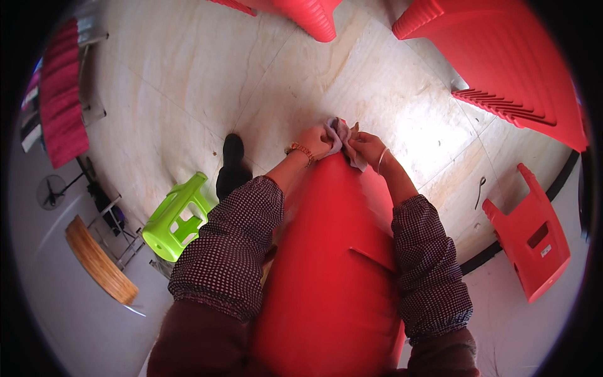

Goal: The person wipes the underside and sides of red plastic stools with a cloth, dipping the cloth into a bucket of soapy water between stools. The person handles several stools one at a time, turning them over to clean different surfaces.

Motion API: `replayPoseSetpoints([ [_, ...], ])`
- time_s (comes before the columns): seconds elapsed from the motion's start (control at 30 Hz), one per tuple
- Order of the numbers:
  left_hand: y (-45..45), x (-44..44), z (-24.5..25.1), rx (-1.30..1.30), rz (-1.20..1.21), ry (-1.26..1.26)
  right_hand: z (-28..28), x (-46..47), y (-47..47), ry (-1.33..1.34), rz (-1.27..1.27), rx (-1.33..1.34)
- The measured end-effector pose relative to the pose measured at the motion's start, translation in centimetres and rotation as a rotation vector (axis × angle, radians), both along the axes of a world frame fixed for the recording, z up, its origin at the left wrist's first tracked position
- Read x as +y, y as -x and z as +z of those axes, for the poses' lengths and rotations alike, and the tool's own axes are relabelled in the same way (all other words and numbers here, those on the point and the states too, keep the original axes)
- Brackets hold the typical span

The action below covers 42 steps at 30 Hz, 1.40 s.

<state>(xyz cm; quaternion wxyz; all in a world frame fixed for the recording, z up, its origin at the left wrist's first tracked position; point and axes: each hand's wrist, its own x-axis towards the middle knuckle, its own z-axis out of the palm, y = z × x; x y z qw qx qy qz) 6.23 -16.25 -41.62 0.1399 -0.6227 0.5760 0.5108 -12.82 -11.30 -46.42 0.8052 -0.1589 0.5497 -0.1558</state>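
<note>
A large red plastic piece [325,264], likely a chair or stool, lies close in front of me and points away, its far end narrow. At that far end my left hand [316,143] grips a greyish-purple cloth [335,132] from the left side. My right hand [370,150] pinches the same cloth from the right. The cloth is bunched over the tip of the red plastic. Dotted sleeve covers are on both forearms. Part of the red piece near my body is blurred.
A green plastic stool [162,231] stands at the left, beside a black shoe [233,151]. Stacked red plastic chairs [504,61] are at the upper right. A red stool [541,245] is at the right, near a dark hooked rod [479,192] on the tiled floor [188,85].
</note>
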Motion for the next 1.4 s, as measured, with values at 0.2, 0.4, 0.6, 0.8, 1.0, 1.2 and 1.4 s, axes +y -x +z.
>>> replayPoseSetpoints([
  [0.2, -1.7, 1.0, -1.3, 0.078, 0.221, -0.112, -0.3, 1.0, 1.5, -0.049, -0.103, -0.034],
  [0.4, -2.1, 1.2, -1.8, 0.116, 0.167, -0.068, 0.4, 1.4, 1.0, 0.007, -0.081, -0.031],
  [0.6, 0.4, 0.5, -0.6, -0.070, 0.128, 0.099, 0.8, 0.6, 1.1, 0.049, 0.003, 0.033],
  [0.8, 0.6, -0.5, 0.8, 0.077, 0.018, -0.137, 0.4, 1.3, 1.6, 0.051, 0.017, 0.080],
  [1.0, 4.5, -0.5, -0.6, -0.117, -0.408, 0.096, -0.1, 1.3, 1.5, 0.103, 0.111, 0.148],
  [1.2, 3.7, -0.5, -0.8, -0.079, -0.350, 0.069, 0.4, 1.7, 3.1, 0.133, 0.092, 0.148],
  [1.4, 3.6, -0.7, -0.9, -0.076, -0.318, 0.002, 1.3, 1.8, 2.4, 0.154, 0.114, 0.223],
])
